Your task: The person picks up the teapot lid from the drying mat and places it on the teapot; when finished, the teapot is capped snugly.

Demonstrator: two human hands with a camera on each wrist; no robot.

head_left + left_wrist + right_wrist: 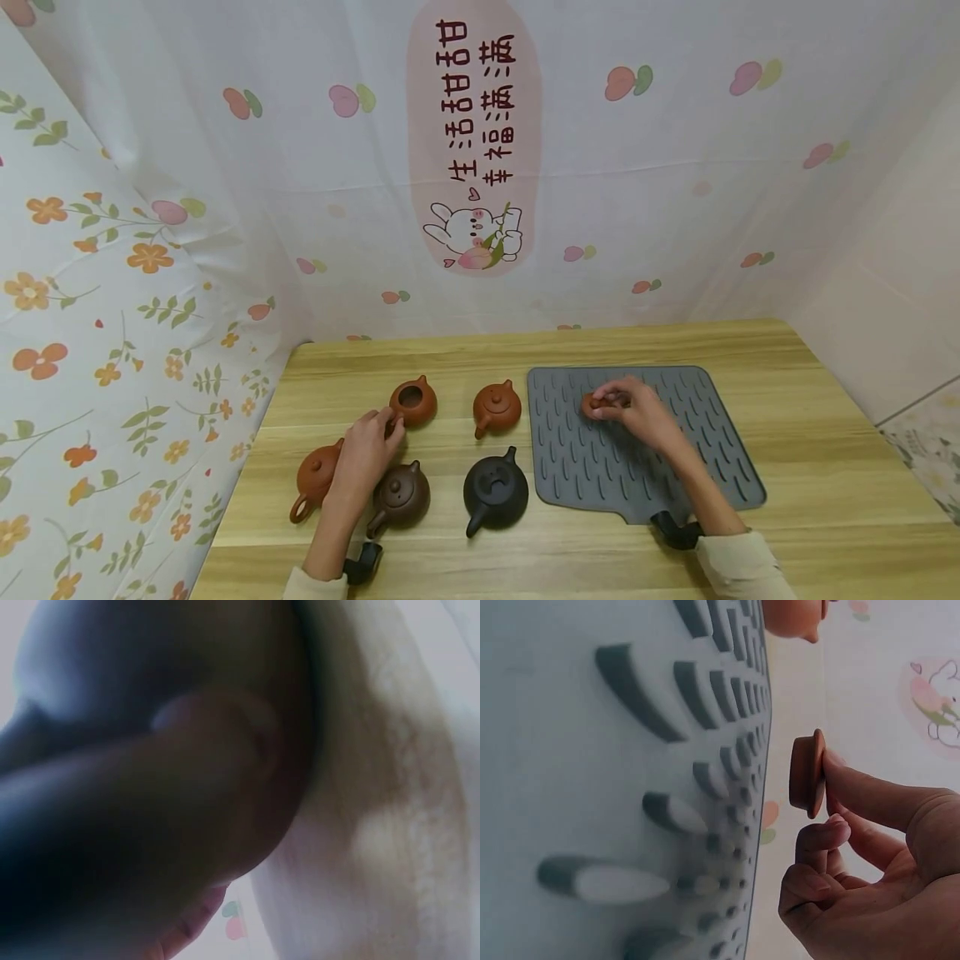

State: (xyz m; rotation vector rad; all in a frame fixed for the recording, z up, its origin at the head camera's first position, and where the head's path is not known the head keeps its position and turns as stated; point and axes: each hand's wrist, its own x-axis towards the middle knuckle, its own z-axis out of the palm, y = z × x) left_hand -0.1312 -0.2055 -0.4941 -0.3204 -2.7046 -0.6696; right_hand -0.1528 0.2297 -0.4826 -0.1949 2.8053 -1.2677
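My right hand [633,408] pinches a small reddish-brown teapot lid [592,405] by its knob above the grey mat. In the right wrist view the lid [807,774] is held between thumb and fingertips, apart from the mat surface. At the back left, an orange-brown teapot [414,403] stands lidless, its round opening showing. My left hand [372,442] grips that teapot's handle, which the fingers partly hide. Below the left forearm are a dark brown teapot [402,497] and another orange-brown teapot [317,472], both lidded. A blurred dark teapot [150,660] fills much of the left wrist view.
A lidded orange teapot [497,407] with a smiling face stands left of the ridged grey mat [555,467]. In front of it sits a black teapot [496,493]. The wooden table [795,417] meets a patterned cloth [300,208] at the back.
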